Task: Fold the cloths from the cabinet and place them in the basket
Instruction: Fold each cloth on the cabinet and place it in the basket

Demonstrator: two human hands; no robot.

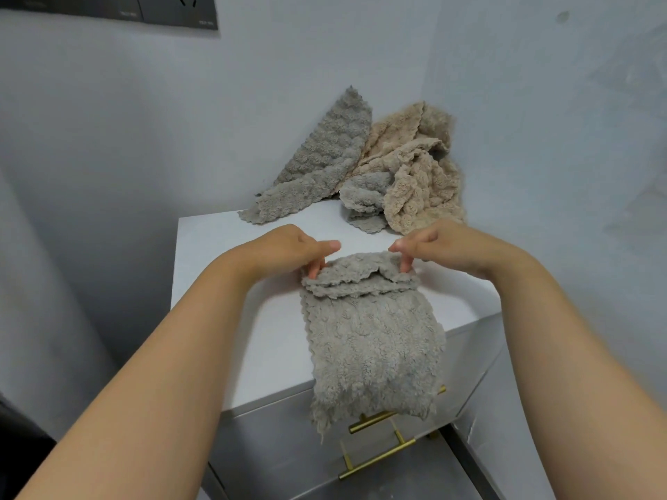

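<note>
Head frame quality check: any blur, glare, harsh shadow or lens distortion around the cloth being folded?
Head view: soft, even light, no glare, faint shadows; wide-angle lens bows the cabinet edges and stretches the forearms; the grey cloth pinched by the left hand and right hand is legible, slightly smeared.

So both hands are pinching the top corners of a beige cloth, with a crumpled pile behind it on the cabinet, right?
No: the head view shows a grey cloth, not beige. The left hand and right hand pinch its top corners, with the pile behind it on the cabinet.
</note>
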